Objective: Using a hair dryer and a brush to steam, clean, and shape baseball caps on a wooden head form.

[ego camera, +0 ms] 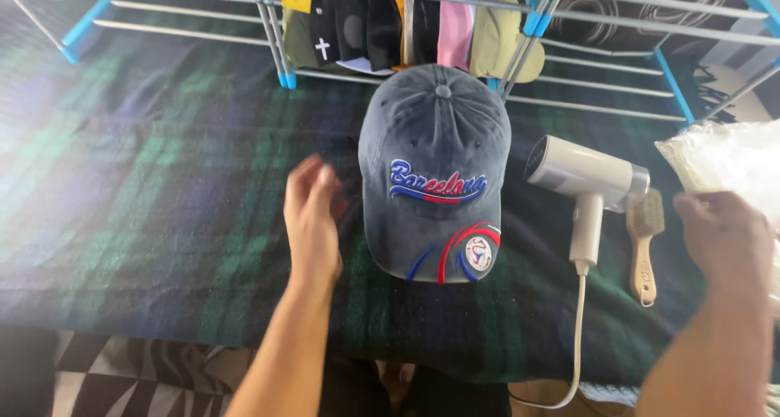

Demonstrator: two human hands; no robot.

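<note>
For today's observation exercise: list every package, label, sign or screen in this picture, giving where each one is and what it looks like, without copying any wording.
Clear plastic bag: far right on the plaid cloth, crinkled and see-through, at the fingers of the right hand.
Embroidered emblem on the grey cap: front panel, blue and red script edged white; the left hand is beside the cap.
Round badge: cap brim, white with red and blue arcs.
No signs or screens.

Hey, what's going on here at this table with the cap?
A person stands over a plaid-covered table. A faded grey baseball cap lies flat in the middle, brim toward them. Their left hand hovers open just beside the cap, while the right hand is at a clear plastic bag. A white handheld steamer and a wooden brush lie between, and more caps hang on a drying rack behind.
</note>
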